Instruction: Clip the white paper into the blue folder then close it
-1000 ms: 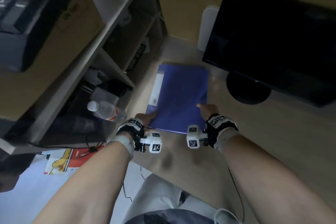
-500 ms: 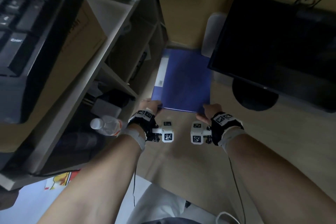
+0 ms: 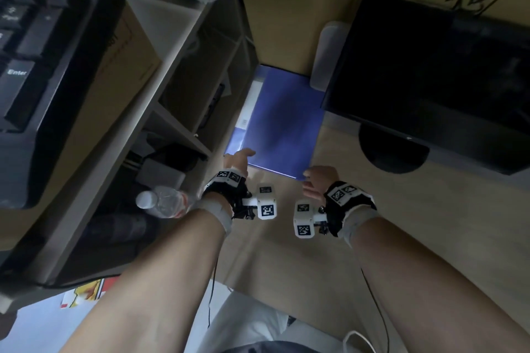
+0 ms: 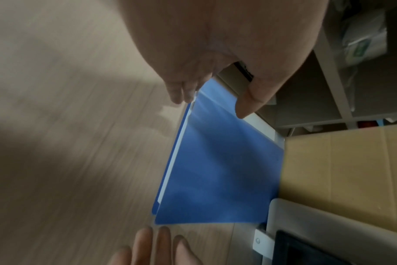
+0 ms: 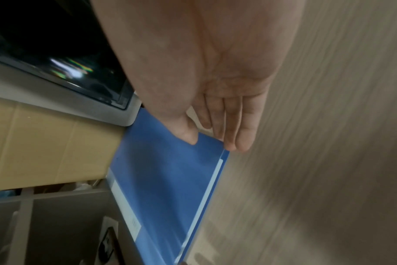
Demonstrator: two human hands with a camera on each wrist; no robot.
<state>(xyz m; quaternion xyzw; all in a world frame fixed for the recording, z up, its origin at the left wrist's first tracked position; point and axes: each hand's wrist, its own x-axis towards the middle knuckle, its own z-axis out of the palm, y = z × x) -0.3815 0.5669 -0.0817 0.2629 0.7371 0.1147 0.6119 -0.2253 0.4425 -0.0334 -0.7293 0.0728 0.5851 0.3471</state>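
Observation:
The blue folder (image 3: 281, 123) lies closed on the wooden desk (image 3: 286, 252), its far end against the cardboard back wall. The white paper shows only as a thin edge between the covers (image 4: 170, 170) (image 5: 206, 193). My left hand (image 3: 238, 159) is at the folder's near left corner, with straight fingers (image 4: 181, 95) beside the edge and the thumb over the cover (image 4: 220, 170). My right hand (image 3: 317, 178) is at the near right corner, its fingers (image 5: 238, 139) straight along the edge and its thumb just over the cover (image 5: 165, 188). Neither hand grips anything.
A black monitor (image 3: 430, 80) on a round base (image 3: 393, 152) stands close to the folder's right side, with a white device (image 3: 327, 57) behind it. A shelf unit (image 3: 183, 66) borders the left side. A water bottle (image 3: 163, 200) lies on the shelf near my left wrist.
The folder has slid away from me to the back wall, and both hands moved forward with it. My fingers now lie loose at its near edge.

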